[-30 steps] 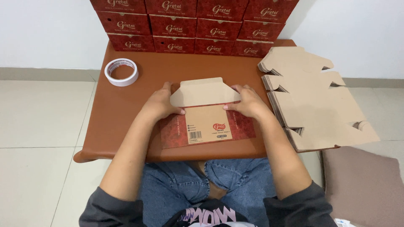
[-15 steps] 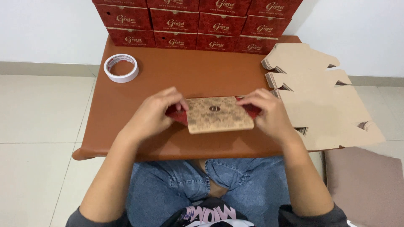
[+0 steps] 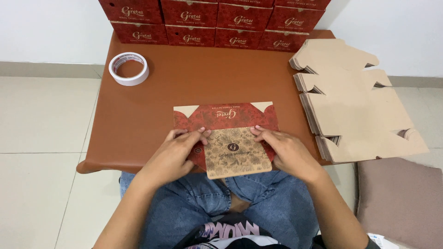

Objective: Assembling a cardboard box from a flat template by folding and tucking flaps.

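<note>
A flat red cardboard box blank (image 3: 226, 117) with a tan patterned flap (image 3: 236, 154) lies at the near edge of the brown table (image 3: 194, 83). My left hand (image 3: 177, 150) presses on its left side, fingertips at the flap's upper left corner. My right hand (image 3: 284, 150) presses on the right side, fingertips at the flap's upper right corner. The tan flap hangs slightly over the table's front edge, above my jeans.
A roll of white tape (image 3: 129, 68) sits at the table's far left. Several assembled red boxes (image 3: 217, 20) are stacked along the far edge against the wall. A stack of flat brown box blanks (image 3: 355, 101) lies at the right. A cushion (image 3: 401, 198) is on the floor.
The box blank has been turned over and spread out, so a red printed panel now shows beyond the tan flap. Both hands shifted to the flap's upper corners.
</note>
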